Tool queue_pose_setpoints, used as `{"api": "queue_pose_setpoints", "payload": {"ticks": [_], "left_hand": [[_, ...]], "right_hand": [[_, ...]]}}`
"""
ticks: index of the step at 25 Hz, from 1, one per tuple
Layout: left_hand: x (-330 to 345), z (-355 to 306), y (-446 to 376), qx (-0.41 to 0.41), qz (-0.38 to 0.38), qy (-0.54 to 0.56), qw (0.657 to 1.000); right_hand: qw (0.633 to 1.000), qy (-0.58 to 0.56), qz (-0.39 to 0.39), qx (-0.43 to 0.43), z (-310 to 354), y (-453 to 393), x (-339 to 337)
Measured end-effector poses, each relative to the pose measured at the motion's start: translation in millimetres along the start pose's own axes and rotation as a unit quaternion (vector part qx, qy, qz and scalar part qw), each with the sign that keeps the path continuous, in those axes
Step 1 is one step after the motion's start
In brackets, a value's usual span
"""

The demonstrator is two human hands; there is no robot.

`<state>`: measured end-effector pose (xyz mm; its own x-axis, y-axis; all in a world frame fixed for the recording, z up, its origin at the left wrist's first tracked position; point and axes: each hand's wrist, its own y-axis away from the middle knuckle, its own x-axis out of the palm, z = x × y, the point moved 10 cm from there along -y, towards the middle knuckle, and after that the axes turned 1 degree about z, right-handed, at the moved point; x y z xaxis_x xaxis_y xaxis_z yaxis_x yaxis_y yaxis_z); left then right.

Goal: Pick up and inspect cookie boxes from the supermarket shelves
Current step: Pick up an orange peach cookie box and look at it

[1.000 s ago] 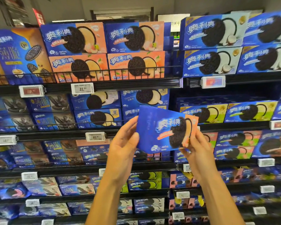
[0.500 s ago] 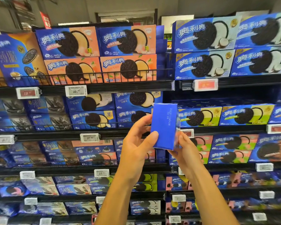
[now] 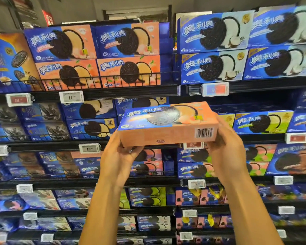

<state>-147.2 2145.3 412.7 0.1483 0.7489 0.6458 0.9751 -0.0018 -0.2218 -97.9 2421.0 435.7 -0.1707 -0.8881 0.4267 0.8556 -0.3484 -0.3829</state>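
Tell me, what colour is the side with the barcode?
Peachy orange, on the held box; the head view shows it.

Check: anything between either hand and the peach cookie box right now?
Nothing visible. The left hand grips the peach cookie box at its left end from below, and the right hand wraps its right end. Both touch it directly; the box is held in the air in front of the shelves.

**Readable print on the boxes and shelf tags**

The held cookie box (image 3: 168, 122) carries the brand 奥利奥 in white on its blue front and a barcode (image 3: 204, 133) on its orange side. The same 奥利奥 stands on the shelf boxes (image 3: 125, 39). One white price tag (image 3: 71, 97) reads 11, a red tag (image 3: 19, 99) reads 19, and a yellow badge (image 3: 110, 122) shows 12
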Motion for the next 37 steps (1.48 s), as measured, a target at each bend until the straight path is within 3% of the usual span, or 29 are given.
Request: {"api": "queue_pose_setpoints", "payload": {"ticks": [7, 11, 23, 26, 32, 37], "left_hand": [[-3.0, -7.8, 3.3, 0.008, -0.049, -0.068, 0.996], [-2.6, -11.7, 5.6, 0.016, -0.056, -0.08, 0.995], [-8.0, -21.6, 10.4, 0.07, 0.026, -0.083, 0.994], [-2.2, -23.8, 16.1, 0.092, 0.048, -0.097, 0.99], [-9.7, -28.2, 17.4, 0.123, 0.011, -0.094, 0.988], [-3.3, -40.1, 21.5, 0.156, 0.063, -0.114, 0.979]], "right_hand": [[0.999, 0.025, -0.048, 0.004, 8.1, -5.4, -4.3], [0.999, 0.024, -0.032, 0.008, 2.3, -6.9, -3.7], [0.994, -0.098, 0.037, 0.021, -13.2, -7.2, -4.7], [0.994, -0.108, 0.026, 0.013, -14.1, -5.4, -7.7], [0.992, -0.114, 0.057, -0.01, -9.6, 1.7, 1.3], [0.995, -0.086, 0.046, -0.032, -13.7, 3.6, -1.8]]}}
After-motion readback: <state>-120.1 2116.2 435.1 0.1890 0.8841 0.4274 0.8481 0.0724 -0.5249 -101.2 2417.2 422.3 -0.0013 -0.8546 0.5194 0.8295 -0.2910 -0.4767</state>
